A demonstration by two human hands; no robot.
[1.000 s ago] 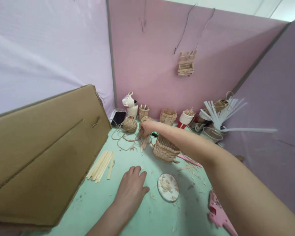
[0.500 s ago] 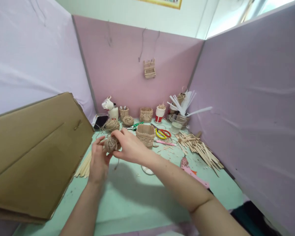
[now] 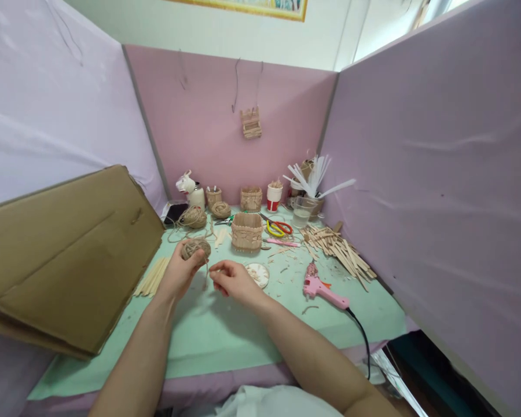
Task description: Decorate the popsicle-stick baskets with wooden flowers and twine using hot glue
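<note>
My left hand (image 3: 180, 272) is wrapped round a ball of brown jute twine (image 3: 196, 249), held above the table. A short loose strand of twine (image 3: 206, 277) hangs from the ball. At that strand, the fingertips of my right hand (image 3: 234, 282) are pinched together, seemingly on the twine; the exact contact is too small to see well. Just beyond the hands stands a small woven basket (image 3: 247, 233) made of thin wooden strips. To the right of my right hand lies a round white disc (image 3: 257, 275) with bits on it.
A pink glue gun (image 3: 323, 289) with a black cord lies at right, near a pile of wooden strips (image 3: 341, 246). Scissors (image 3: 278, 227), more twine balls (image 3: 193, 217) and cups (image 3: 274, 197) stand farther back. A cardboard sheet (image 3: 65, 255) leans at left, beside pale sticks (image 3: 151, 278).
My right hand has come off the twine ball and moved right and down to the hanging strand. The ball stays in my left hand. The view has shifted, showing more of the table's front.
</note>
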